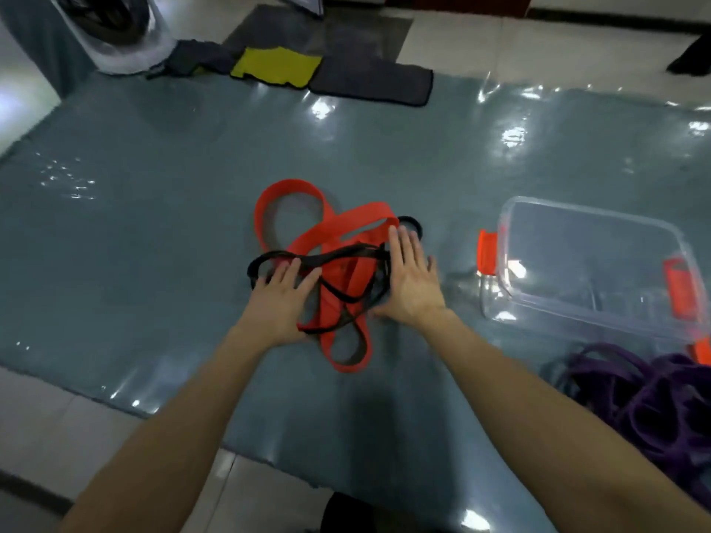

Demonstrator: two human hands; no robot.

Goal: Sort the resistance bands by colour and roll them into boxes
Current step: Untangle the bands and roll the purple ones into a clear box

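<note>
At the middle of the blue-grey mat (154, 225), your left grip (282, 302) lies flat, palm down, fingers straight and slightly spread. It presses on the thin black band (269, 259) where that band crosses the orange bands (292, 188). Your right grip (413, 278) is flat too, fingers straight and close together, resting on the right edge of the same tangle. Neither grip pinches anything. The orange bands lie in loose loops with the black one running over them. Just right of the tangle stands a clear plastic box (577, 213) with orange latches, and a heap of purple bands (654, 398) sits at your lower right. The mat is glossy and is spread over pale floor tiles (57, 417). At its far edge lie a yellow cloth (277, 67) and dark cloths (369, 84).
</note>
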